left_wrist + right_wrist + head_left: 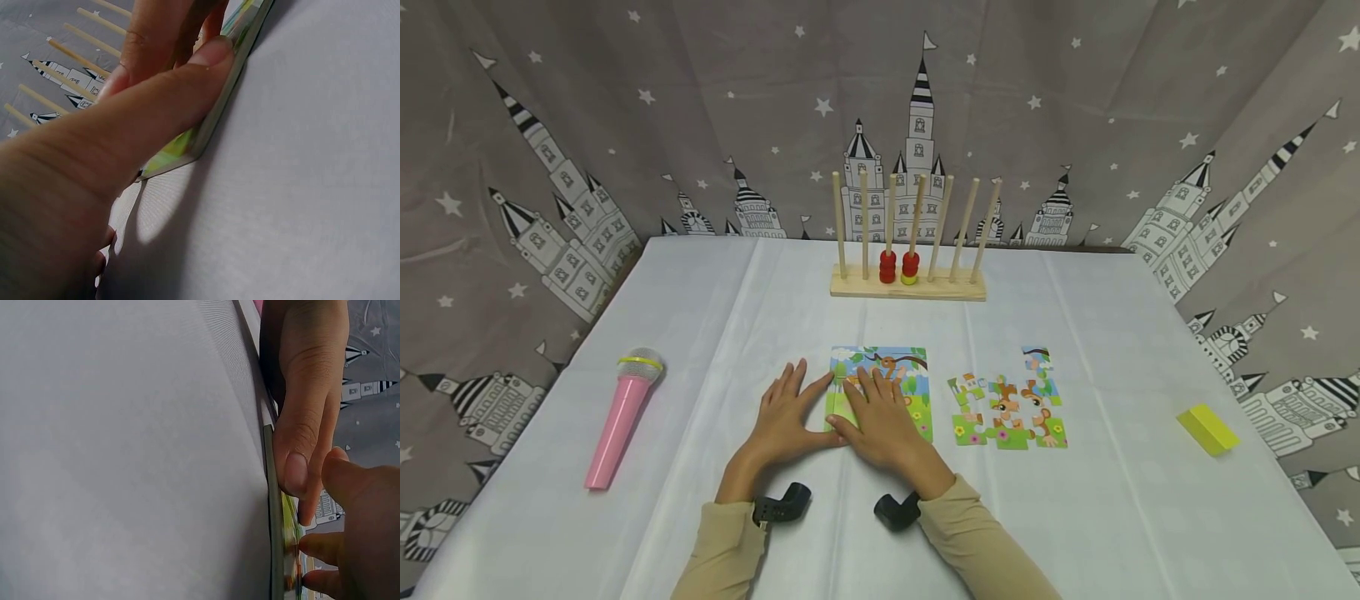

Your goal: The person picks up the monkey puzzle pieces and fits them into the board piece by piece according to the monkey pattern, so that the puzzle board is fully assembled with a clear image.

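Note:
A jigsaw board (pixel 919 412) with a bright picture lies flat on the cloth, some of it hidden under the hands. My left hand (pixel 786 421) rests along its left side with fingers spread; the thumb (pixel 212 53) lies on the board's near edge. From the near side, my right hand (pixel 883 421) touches the picture with several extended fingertips. In the right wrist view, the board's grey edge (pixel 272 506) runs close below both hands. Right of the board lie loose and joined puzzle pieces (pixel 1011 437) with a brown cartoon animal and green grass.
Behind the board stands a wooden peg rack (pixel 908 290) with red beads (pixel 887 267) and a yellow one. A pink microphone (pixel 619 425) lies at the left. Toward the right edge sits a yellow block (pixel 1208 429). A grey castle-print curtain (pixel 760 100) hangs behind the table.

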The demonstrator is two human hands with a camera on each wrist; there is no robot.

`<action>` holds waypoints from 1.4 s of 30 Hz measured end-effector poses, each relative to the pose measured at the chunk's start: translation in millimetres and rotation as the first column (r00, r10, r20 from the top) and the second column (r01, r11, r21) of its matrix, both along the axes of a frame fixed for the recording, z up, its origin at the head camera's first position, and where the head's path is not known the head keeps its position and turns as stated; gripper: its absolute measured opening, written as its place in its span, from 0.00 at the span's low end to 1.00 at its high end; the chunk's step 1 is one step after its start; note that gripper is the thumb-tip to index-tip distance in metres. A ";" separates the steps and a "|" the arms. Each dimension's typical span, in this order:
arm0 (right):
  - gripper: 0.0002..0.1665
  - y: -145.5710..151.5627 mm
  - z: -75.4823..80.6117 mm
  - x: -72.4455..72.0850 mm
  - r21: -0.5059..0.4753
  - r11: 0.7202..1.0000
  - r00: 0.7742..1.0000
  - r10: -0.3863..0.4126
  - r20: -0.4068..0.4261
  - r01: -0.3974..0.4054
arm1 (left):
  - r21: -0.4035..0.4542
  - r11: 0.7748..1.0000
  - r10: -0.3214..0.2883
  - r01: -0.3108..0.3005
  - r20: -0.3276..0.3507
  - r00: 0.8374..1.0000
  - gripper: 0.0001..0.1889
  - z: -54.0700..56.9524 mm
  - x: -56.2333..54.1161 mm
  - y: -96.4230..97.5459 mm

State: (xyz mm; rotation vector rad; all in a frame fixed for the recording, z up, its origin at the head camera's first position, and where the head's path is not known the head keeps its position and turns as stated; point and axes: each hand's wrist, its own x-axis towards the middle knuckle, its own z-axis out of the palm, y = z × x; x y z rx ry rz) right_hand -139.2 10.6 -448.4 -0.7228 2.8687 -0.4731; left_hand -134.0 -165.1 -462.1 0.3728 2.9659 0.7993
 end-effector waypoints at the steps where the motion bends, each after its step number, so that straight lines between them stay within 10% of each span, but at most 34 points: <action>1: 0.38 0.1 0.6 0.1 -0.002 1.000 1.000 -0.002 0.006 0.002 | 0.001 1.000 0.000 0.000 -0.001 1.000 0.49 -0.4 -0.2 0.0; 12: 0.36 12.0 6.2 -6.7 -0.132 0.990 0.998 -0.060 -0.036 0.055 | 0.010 1.000 0.008 -0.009 0.025 1.000 0.50 0.0 0.2 -0.3; 21: 0.25 52.6 8.7 -28.7 -0.333 0.923 0.965 -0.240 -0.108 0.193 | 0.026 1.000 0.017 -0.018 0.035 0.999 0.50 -0.2 0.6 -1.2; 37: 0.22 190.2 8.2 -67.4 -0.425 0.669 0.738 -0.675 -0.003 0.610 | 0.031 0.999 0.013 -0.015 0.045 0.999 0.51 -0.2 0.9 1.2; 42: 0.27 223.1 4.3 -69.8 -0.364 0.653 0.724 -0.683 0.094 0.664 | 0.032 0.999 0.018 -0.020 0.042 0.999 0.51 -0.9 0.5 0.7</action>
